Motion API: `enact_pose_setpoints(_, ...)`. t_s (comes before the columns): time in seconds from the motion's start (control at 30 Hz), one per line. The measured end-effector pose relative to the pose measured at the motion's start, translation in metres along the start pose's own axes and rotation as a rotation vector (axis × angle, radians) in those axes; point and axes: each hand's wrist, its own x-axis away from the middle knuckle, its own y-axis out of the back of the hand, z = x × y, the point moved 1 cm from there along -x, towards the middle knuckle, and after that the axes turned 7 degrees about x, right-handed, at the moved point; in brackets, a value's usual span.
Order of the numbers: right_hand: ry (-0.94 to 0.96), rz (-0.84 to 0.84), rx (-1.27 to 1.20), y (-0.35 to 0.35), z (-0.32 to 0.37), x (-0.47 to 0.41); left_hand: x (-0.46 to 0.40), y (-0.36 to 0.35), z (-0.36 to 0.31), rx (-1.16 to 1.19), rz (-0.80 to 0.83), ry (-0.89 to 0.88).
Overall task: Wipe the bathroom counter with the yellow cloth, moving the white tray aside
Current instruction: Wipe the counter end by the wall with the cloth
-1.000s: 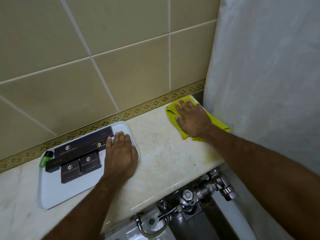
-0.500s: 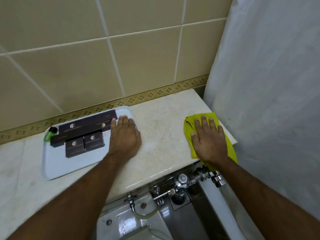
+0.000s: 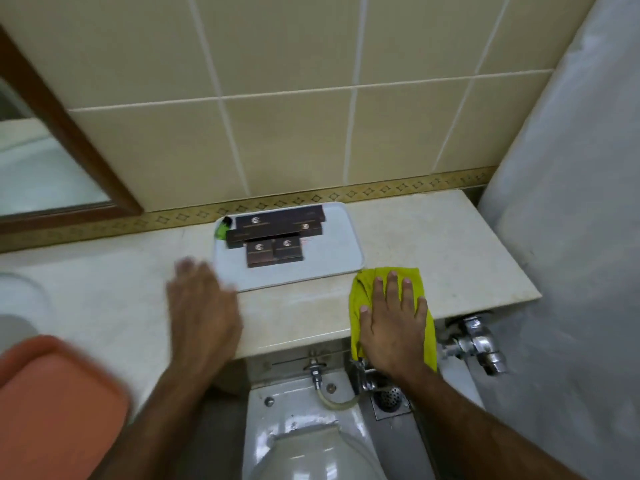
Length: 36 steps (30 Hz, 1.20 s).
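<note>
Now, centre frame, a pale marble counter runs left to right under cream wall tiles with a patterned border strip along their foot. Right hand lies flat, fingers spread wide, palm pressing the yellow cloth down at the counter's front edge; the cloth's lower part hangs over that edge. Left hand is blurred, fingers extended and open, gripping nothing, low over the counter at the tray's lower-left corner; whether it touches the tray I cannot tell. White tray sits at the back against the border strip, just above the cloth, its near-right corner close to it. On it, dark boxes are laid side by side, with a small green bottle at its left end. Upper left, a wood-framed mirror. Right side, a pale grey wall. Below the counter, chrome valves and a white toilet. Lower left, a blurred orange tray.
</note>
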Motion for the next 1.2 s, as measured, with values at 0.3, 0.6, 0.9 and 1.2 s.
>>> enact_pose_setpoints(0.3, 0.36, 0.092, -0.1, -0.011, 0.22, 0.066, 0.091, 0.037, 0.173, -0.019, 0.074, 0.388)
enact_pose_setpoints(0.6, 0.788, 0.11, 0.043, -0.02, 0.328, 0.033, 0.085, 0.016, 0.197, -0.057, -0.005, 0.34)
enact_pose_setpoints(0.9, 0.458, 0.003, -0.14, 0.013, 0.28, 0.047, 0.081, 0.021, 0.199, 0.08, 0.069, 0.375)
enact_pose_setpoints(1.2, 0.057, 0.508, -0.316, 0.037, 0.276, 0.018, 0.028, 0.064, 0.185, 0.36, -0.069, 0.346)
